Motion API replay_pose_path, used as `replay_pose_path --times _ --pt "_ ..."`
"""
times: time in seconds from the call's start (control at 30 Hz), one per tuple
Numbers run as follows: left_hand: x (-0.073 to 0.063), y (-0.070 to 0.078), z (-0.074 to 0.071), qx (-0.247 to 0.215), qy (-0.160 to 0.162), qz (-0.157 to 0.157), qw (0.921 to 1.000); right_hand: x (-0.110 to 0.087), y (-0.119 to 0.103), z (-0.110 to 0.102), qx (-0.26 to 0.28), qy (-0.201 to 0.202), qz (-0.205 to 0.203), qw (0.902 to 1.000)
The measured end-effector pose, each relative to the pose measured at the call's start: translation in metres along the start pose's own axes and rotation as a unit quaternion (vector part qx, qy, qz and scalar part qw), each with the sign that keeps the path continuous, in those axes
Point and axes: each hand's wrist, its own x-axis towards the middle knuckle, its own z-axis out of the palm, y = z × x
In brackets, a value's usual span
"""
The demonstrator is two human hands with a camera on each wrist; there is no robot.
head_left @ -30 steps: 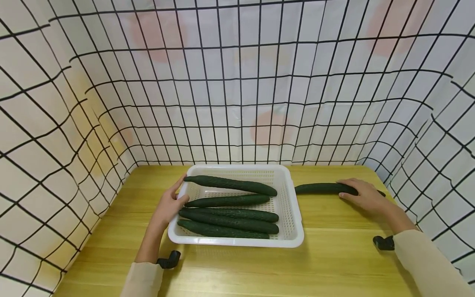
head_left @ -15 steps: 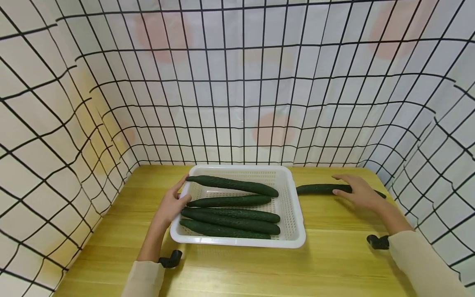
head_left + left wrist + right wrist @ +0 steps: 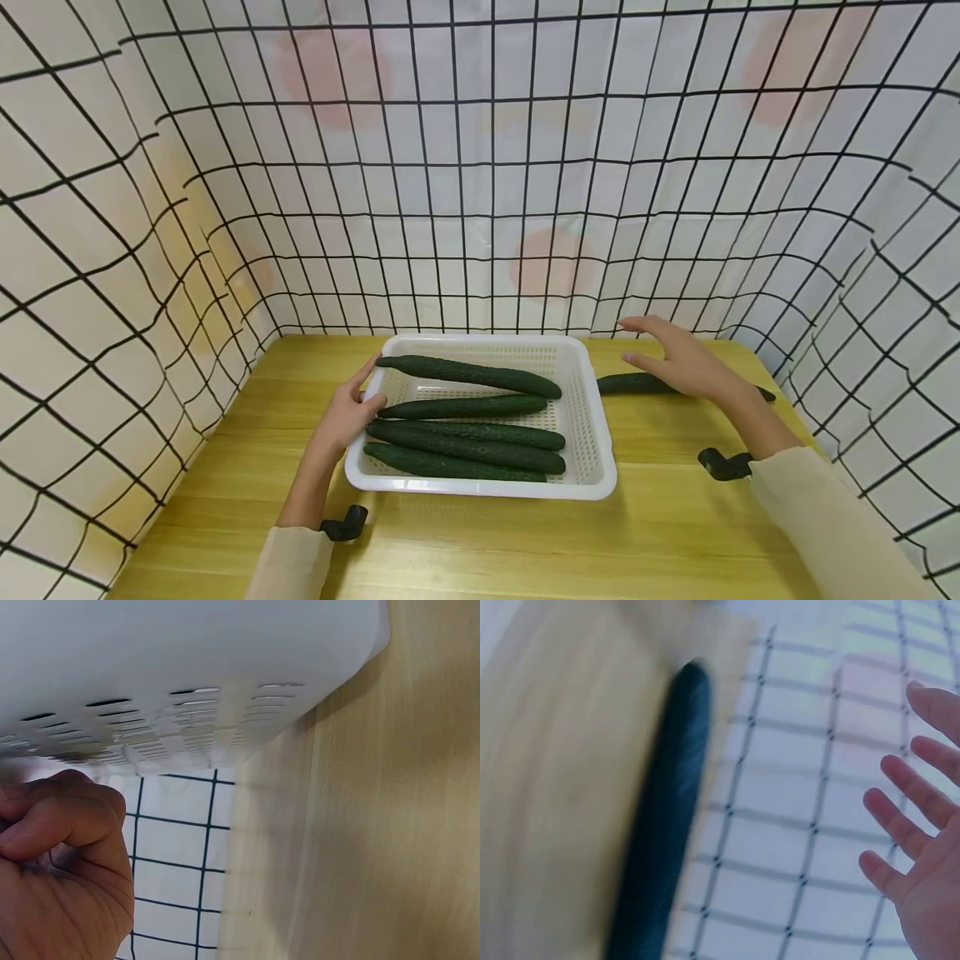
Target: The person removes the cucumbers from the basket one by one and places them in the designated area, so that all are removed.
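My left hand (image 3: 345,421) grips the left rim of a white plastic basket (image 3: 480,489), with the thumb over the edge; its curled fingers show beside the slotted wall in the left wrist view. Several dark green cucumbers (image 3: 472,451) lie roughly side by side inside. The rearmost one (image 3: 468,372) slants, its left tip at the rim near my left fingers. To the right of the basket, a single cucumber (image 3: 626,383) rests on the table, partly hidden by my right hand (image 3: 686,362). That hand hovers above it, fingers spread and holding nothing, as the right wrist view confirms.
The yellow wooden table (image 3: 480,550) carries the basket and the loose cucumber. Black wire grid panels (image 3: 491,183) backed by pale sheeting stand along the back and both sides. A black device (image 3: 723,464) is worn at each wrist.
My right hand has released the loose cucumber, lifted off and moved left, fingers opening. The cucumber stays on the table. My left hand remains at the basket rim.
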Motion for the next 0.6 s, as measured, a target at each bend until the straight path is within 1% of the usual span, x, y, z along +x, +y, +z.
replay_pose_path --times 0.13,0.27,0.37,0.5,0.6 --pt "0.0 -0.001 0.0 0.004 -0.003 -0.004 1.0 0.012 -0.028 -0.005 0.012 -0.001 -0.022 0.9997" --pt "0.0 0.001 -0.002 0.009 -0.001 -0.011 0.9999 0.026 -0.054 -0.006 0.033 -0.003 -0.042 0.9986" --pt "0.0 0.003 -0.003 0.013 0.003 -0.015 0.9998 0.037 -0.072 -0.002 0.061 -0.003 -0.054 0.9967" --pt "0.0 0.004 -0.002 0.022 0.009 -0.022 0.9995 0.05 -0.094 0.008 0.092 -0.013 -0.074 0.993" --pt "-0.001 0.004 0.0 0.026 0.011 -0.031 0.9991 0.058 -0.108 0.018 0.099 -0.024 -0.096 0.9901"
